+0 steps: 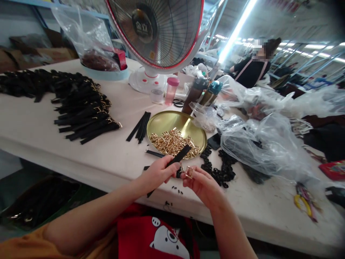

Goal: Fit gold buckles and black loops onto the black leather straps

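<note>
Since the black strap (pixel 179 155) feels light and fairly stiff, my left hand (pixel 159 173) clamps it near one end, while my right fingers (pixel 198 180) pinch the small, slippery gold metal fitting (pixel 189 172) close together, just before the brass tray (pixel 172 120).

Black strap (pixel 180 155), gold metal fittings (pixel 172 143) in a brass tray (pixel 161 123), red cloth (pixel 134 233) with white bear print
</note>
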`<state>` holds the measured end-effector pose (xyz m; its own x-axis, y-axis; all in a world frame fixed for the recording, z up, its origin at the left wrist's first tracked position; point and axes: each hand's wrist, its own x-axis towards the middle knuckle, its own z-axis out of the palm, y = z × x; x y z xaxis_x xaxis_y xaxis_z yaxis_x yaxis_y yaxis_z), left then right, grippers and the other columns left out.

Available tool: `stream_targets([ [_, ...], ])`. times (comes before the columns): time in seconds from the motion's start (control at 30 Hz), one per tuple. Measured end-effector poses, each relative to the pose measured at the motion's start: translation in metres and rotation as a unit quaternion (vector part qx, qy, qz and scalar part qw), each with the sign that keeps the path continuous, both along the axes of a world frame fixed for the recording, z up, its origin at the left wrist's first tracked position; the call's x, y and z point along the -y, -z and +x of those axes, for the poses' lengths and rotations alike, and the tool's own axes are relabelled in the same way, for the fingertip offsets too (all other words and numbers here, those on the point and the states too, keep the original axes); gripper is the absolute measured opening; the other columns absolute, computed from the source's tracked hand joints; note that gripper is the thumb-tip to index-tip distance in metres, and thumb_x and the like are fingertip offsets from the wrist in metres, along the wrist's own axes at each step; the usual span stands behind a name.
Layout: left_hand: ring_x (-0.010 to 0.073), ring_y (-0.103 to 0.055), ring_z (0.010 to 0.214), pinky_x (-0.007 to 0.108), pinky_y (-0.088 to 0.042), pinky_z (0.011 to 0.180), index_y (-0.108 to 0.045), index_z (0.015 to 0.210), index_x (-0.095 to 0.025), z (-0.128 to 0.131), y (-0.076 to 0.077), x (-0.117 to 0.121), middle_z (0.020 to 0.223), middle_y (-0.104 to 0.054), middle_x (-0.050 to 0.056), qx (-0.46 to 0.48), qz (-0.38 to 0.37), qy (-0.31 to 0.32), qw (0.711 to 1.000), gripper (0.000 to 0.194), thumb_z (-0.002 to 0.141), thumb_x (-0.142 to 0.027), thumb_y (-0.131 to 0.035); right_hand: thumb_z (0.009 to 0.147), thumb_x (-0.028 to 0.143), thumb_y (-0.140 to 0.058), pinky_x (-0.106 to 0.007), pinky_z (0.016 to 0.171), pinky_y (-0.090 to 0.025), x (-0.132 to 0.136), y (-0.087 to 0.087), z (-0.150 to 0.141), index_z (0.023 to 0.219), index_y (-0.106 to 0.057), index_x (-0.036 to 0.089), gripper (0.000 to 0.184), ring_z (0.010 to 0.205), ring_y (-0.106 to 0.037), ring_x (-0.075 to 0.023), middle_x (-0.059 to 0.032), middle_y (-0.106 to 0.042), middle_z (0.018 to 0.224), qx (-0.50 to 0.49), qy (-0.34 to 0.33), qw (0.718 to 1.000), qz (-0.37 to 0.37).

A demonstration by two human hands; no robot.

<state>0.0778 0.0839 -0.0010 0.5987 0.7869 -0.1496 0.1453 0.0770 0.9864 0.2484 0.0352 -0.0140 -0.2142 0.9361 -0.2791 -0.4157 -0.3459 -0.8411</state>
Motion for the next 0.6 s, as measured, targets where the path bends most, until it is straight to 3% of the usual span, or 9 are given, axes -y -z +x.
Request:
stream_targets([
  [0.1, 0.0055, -0.038, 0.045, 0.017, -0.029, 0.04, -0.05, 0.085, -0.015, -0.003, -0.002, 0.007, 0.061, -0.048, -0.005, -0.037, -0.006, 0.063, 0.997, 0.03, 0.079, -0.044, -0.047, 0.075, 0.031, -0.061, -0.023, 0.058, -0.044, 0.017, 0.002, -0.012, 0.078, -0.06, 0.017, 0.015, 0.059, -0.056, -0.0102, -0.0029, -0.064, 0.07, -0.018, -0.039, 0.999, -0.02],
  [0.23, 0.0053, -0.038, 0.045, 0.017, -0.029, 0.041, -0.051, 0.084, -0.015, -0.011, -0.001, 0.017, 0.06, -0.047, -0.005, -0.067, -0.038, 0.081, 0.994, 0.028, 0.076, -0.042, -0.051, 0.077, 0.033, -0.059, -0.02, 0.053, -0.04, 0.025, 0.006, -0.019, 0.079, -0.058, 0.017, 0.016, 0.052, -0.051, -0.0072, 0.0011, -0.06, 0.06, 0.022, -0.015, 1.0, -0.015],
  [0.43, 0.0041, -0.034, 0.046, 0.016, -0.026, 0.042, -0.05, 0.091, -0.013, -0.015, 0.008, 0.032, 0.061, -0.044, -0.006, 0.04, -0.127, 0.058, 0.989, 0.026, 0.076, -0.034, -0.054, 0.076, 0.034, -0.058, -0.02, 0.051, -0.037, 0.032, 0.005, -0.027, 0.096, -0.059, 0.018, 0.026, 0.05, -0.046, -0.0077, 0.0041, -0.054, 0.056, 0.073, 0.037, 0.996, 0.017],
  [0.6, 0.0034, -0.029, 0.046, 0.017, -0.021, 0.041, -0.052, 0.089, -0.013, -0.013, 0.016, 0.038, 0.061, -0.041, -0.006, 0.107, -0.169, 0.072, 0.977, 0.024, 0.074, -0.031, -0.056, 0.073, 0.035, -0.06, -0.021, 0.049, -0.035, 0.037, 0.011, -0.031, 0.097, -0.06, 0.018, 0.029, 0.049, -0.044, -0.0077, 0.0039, -0.053, 0.055, 0.054, 0.056, 0.997, 0.006],
])
